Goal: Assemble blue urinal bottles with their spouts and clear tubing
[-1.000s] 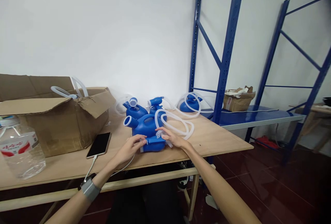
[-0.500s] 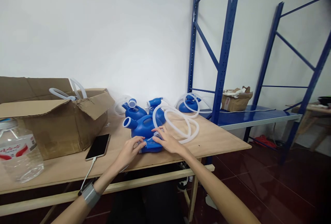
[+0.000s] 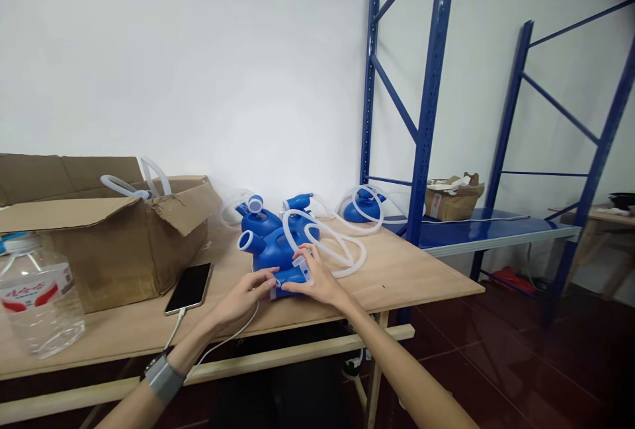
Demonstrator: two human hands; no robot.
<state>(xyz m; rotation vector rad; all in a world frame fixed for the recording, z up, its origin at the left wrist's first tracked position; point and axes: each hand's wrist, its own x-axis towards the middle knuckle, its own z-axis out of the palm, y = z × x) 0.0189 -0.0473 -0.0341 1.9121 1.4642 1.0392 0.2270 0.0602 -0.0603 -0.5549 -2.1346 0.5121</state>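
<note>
A blue plastic urinal bottle with a wide, white-rimmed mouth lies near the table's front, just beyond my hands. In front of it is a smaller blue tubular piece. My left hand pinches its left end, fingers together. At its right end my right hand grips it between thumb and fingers, with a translucent plastic part under the fingers. A clear hose loops over the table to the right of the bottle. My fingers partly cover the blue piece.
More blue bottles and a blue bottle with a coiled hose stand behind. A cardboard box, a phone on a cable and a large water bottle are on the left. A blue metal rack rises at right.
My right hand has shifted and turned, its fingers now raised around the translucent part. The hose loops have moved left. The view has tilted slightly.
</note>
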